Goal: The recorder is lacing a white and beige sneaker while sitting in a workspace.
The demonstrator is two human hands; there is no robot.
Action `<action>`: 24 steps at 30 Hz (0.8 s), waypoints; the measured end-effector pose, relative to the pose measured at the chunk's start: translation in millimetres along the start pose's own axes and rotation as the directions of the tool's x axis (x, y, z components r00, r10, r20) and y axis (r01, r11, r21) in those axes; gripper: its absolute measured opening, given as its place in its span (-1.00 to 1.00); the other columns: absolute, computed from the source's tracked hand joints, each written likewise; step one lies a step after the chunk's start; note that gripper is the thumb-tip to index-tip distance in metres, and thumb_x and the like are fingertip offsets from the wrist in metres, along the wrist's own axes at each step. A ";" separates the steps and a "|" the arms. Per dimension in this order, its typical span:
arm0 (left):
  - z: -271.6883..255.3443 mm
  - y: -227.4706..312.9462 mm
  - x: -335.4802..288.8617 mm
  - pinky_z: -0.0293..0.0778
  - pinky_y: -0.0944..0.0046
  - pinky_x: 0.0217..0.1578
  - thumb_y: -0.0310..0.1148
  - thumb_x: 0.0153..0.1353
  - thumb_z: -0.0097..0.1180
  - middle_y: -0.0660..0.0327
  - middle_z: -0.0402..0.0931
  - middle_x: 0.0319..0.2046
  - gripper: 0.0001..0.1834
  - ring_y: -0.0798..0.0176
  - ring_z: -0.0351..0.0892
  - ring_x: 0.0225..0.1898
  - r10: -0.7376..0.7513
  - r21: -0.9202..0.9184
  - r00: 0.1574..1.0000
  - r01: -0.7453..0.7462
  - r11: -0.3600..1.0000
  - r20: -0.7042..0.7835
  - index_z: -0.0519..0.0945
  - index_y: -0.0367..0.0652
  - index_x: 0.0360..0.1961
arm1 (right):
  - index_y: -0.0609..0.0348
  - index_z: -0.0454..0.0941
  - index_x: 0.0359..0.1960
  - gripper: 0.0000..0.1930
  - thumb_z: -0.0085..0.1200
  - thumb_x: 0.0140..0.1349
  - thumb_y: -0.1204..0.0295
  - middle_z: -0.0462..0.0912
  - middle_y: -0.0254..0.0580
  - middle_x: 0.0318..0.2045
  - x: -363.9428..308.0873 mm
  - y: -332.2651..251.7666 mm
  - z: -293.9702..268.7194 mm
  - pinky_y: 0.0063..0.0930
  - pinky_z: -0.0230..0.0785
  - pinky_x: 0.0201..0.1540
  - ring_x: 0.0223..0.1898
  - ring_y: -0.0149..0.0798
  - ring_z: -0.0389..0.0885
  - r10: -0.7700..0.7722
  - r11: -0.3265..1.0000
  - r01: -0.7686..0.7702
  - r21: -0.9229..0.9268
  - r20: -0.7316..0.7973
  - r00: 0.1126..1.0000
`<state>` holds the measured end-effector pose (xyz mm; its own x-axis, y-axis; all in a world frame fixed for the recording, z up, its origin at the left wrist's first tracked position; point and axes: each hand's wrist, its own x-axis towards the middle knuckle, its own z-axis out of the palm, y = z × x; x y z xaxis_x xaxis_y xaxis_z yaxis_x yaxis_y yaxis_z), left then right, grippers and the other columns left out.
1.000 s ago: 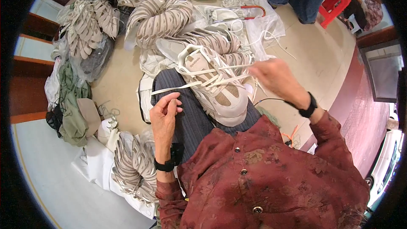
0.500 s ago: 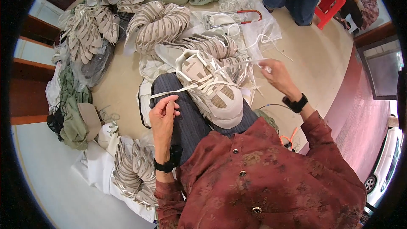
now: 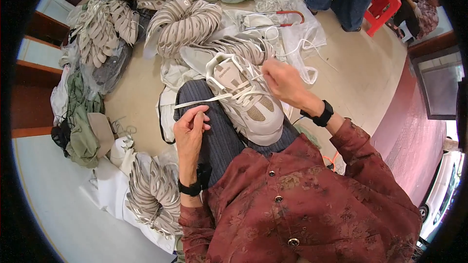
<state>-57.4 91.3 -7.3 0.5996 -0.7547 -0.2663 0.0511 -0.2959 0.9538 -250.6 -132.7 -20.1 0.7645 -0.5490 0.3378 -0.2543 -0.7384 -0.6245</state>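
A beige and cream sneaker (image 3: 263,122) rests across my lap, toe toward me, on dark striped trousers (image 3: 214,127). My right hand (image 3: 283,82) is closed beside the upper eyelets, gripping a pale shoelace (image 3: 246,96) that runs from the shoe. The lace's other end stretches left over my knee, just above my left hand (image 3: 190,129). Those left fingers are curled in with the thumb against them; whatever they may hold is hidden, and the visible lace passes clear of the fingertips.
Rings of beige shoe parts (image 3: 185,24) lie on the floor ahead, with another ring (image 3: 153,195) at lower left. A red-handled metal frame (image 3: 273,19) sits on plastic sheeting. Beyond stand a person in jeans (image 3: 348,0) and a red stool (image 3: 382,7).
My right hand has come in leftward and nearer the shoe, its pulled-out length of lace now shorter to view. My left hand stays nearly where it was.
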 end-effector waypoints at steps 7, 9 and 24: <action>-2.7 -6.0 4.4 0.41 0.53 -0.43 -0.40 0.37 0.05 0.33 0.57 -0.43 -0.78 0.52 0.49 -0.49 0.028 -0.022 0.999 -0.027 0.999 0.016 0.68 -0.23 -0.10 | 0.25 0.43 -0.38 -0.97 -0.03 0.16 0.56 0.54 0.11 -0.40 3.8 78.9 -32.7 -0.01 0.37 -0.36 -0.36 0.18 0.55 0.146 0.879 -0.242 -0.411 -0.250 0.957; -1.7 -5.2 5.9 0.37 0.55 -0.44 -0.38 0.37 0.07 0.36 0.57 -0.43 -0.78 0.54 0.48 -0.49 0.032 -0.029 0.999 -0.031 0.999 0.018 0.69 -0.20 -0.10 | 0.27 0.47 -0.39 -0.95 -0.01 0.16 0.55 0.59 0.07 -0.35 2.4 81.7 -46.9 -0.11 0.42 -0.35 -0.36 0.12 0.58 0.334 0.909 -0.364 -0.201 -0.168 0.927; -0.2 11.4 -10.4 0.37 0.45 -0.47 -0.31 0.42 -0.02 0.30 0.56 -0.41 -0.70 0.46 0.44 -0.51 0.000 0.089 1.000 -0.001 0.996 0.007 0.65 -0.28 -0.03 | 0.28 0.32 -0.20 -0.79 -0.03 0.13 0.54 0.44 0.11 -0.31 -1.3 -7.3 18.9 0.01 0.40 -0.31 -0.30 0.23 0.53 -0.049 0.999 0.048 0.008 0.048 0.998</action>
<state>-62.9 96.0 6.4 0.5943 -0.7587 -0.2669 -0.0205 -0.3461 0.9380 -238.5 -119.1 -29.2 0.8035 -0.4931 0.3336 -0.2126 -0.7611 -0.6128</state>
